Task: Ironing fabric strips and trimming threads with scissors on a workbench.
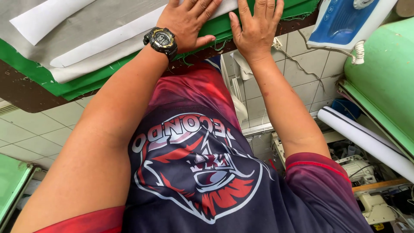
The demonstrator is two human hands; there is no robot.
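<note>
- Fingertips of both hands run past the top edge of the head view, so how the fingers end on the cloth cannot be told
- Green fabric [51,80] shows only as a border along the table [21,92] edge; most of it lies hidden under the grey fabric [86,26] spread on top
- White strip [108,41] crosses the grey fabric at a slant and passes under the left hand, its far end cut off at the top edge; a second white strip [47,17] lies well apart at the upper left, also cut off
- Blue and white iron [345,19] at the upper right is only partly in frame, its coiled cord hanging beside it
- Left hand [187,21] lies flat, palm down, fingers spread, on the white strip and the cloth near the table edge; its grip is open, pressing rather than clasping anything; a black wristwatch [161,39] sits on that wrist
- Right hand [256,26] lies just beside the left, palm down, fingers together and extended, resting on the green fabric at the table edge; its grip is likewise open and holds nothing
- Both hands rest on the cloth layers, the white strip leading out from under the left palm toward the left
- White roll [366,140] lies at the lower right beneath a green padded surface [384,73], above a jumble of machine parts that is hard to make out
</note>
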